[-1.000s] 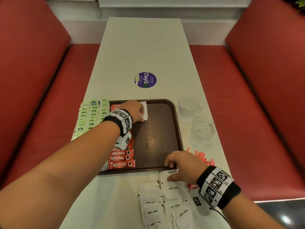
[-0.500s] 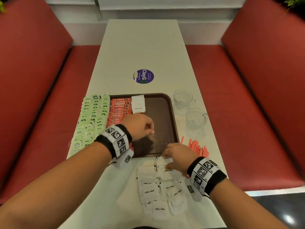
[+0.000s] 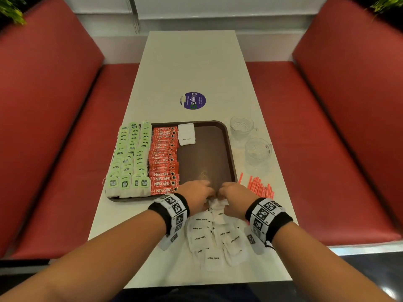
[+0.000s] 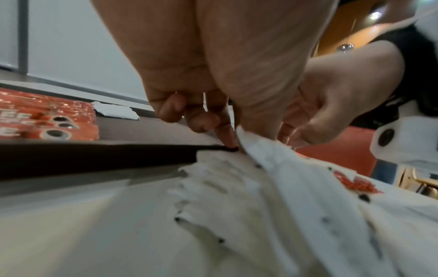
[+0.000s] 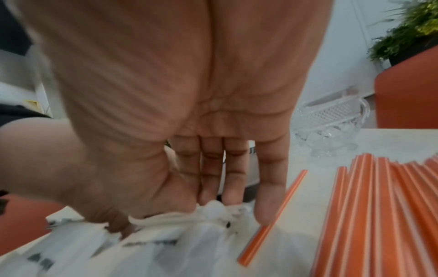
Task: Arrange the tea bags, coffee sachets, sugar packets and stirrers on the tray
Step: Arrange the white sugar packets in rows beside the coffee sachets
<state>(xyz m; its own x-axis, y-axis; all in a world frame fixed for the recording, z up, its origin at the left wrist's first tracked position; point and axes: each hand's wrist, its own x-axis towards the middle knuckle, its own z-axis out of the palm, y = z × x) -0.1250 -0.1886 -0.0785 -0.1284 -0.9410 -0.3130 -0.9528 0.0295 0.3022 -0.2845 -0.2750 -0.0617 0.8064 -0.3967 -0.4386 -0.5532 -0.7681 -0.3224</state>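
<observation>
White paper sugar packets [image 3: 214, 236]: you pinch top one with left hand [image 3: 197, 196] and right hand [image 3: 234, 198], thumb curled. Next: lift, lay on brown plastic tray [image 3: 207, 158] beside first packet.

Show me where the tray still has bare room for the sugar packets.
The tray is bare between the coffee sachets and its right rim, below the one sugar packet already placed. The left side is crowded with tea bags. Both hands work at the near rim.
</observation>
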